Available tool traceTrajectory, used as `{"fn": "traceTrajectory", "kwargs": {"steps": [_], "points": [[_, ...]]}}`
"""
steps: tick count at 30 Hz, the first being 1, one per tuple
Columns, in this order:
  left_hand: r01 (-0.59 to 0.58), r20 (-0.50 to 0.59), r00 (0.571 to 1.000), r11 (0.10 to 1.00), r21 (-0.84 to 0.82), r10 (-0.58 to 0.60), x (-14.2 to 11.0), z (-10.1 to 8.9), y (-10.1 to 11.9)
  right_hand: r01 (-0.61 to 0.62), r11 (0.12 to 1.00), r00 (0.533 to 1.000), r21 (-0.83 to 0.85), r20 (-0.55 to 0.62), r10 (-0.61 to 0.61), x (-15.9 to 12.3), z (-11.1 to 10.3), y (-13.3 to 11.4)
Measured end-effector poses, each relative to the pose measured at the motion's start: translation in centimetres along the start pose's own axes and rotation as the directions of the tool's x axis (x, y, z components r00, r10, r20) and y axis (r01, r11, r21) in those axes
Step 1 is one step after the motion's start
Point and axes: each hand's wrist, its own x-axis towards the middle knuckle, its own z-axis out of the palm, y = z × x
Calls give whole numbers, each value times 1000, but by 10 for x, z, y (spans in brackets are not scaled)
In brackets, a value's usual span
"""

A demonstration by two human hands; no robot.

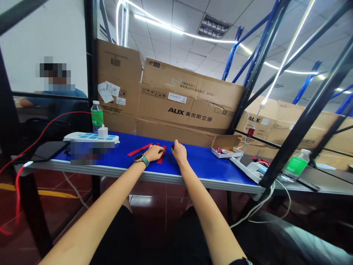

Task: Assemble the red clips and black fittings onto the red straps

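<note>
My left hand (154, 152), with a watch (139, 158) on a green strap at its wrist, rests palm down on the blue tabletop (193, 165). Its fingers lie extended and slightly bent over the red strips. One long red strip (138, 150) slants out to the left of that hand, and a shorter red strip (160, 160) shows by its fingertips. A little to the right, my right hand (179, 151) is closed in a fist, thumb uppermost. Something small and dark shows at its finger side, too small to name.
On the left stand a power strip (79, 137) with a white charger (103, 132), a green-labelled bottle (97, 116) and a dark tablet-like slab (45, 151). A small open box (220, 154) sits at right. Cardboard (190, 106) walls the back; metal posts flank the table. A person (57, 103) sits beyond, left.
</note>
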Motion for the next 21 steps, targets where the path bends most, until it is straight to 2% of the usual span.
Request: {"fn": "traceTrajectory", "kwargs": {"steps": [3, 6, 9, 11, 16, 19, 21], "points": [[-20, -8, 1000, 1000, 2, 20, 2, 2, -3, 99, 992, 993, -75, 78, -93, 0, 1, -3], [-17, -39, 999, 1000, -9, 17, 2, 2, -5, 224, 970, 961, -94, 189, -203, 0, 3, -2], [-2, -103, 995, 1000, 12, 3, 0, 3, -5, 278, 956, 942, -95, 219, -253, -1, 6, 0], [20, -118, 993, 999, 43, -15, -1, 4, -6, 287, 951, 942, -111, 210, -260, -2, 8, 0], [51, -26, 998, 997, 55, -50, -1, 9, -9, 229, 962, 966, -151, 160, -205, -8, 18, 0], [70, -11, 998, 996, 46, -69, 0, 10, -10, 175, 976, 979, -128, 128, -159, -9, 19, 1], [81, -7, 997, 996, 49, -81, 0, 11, -10, 188, 977, 980, -103, 91, -179, -9, 16, 0]]}}
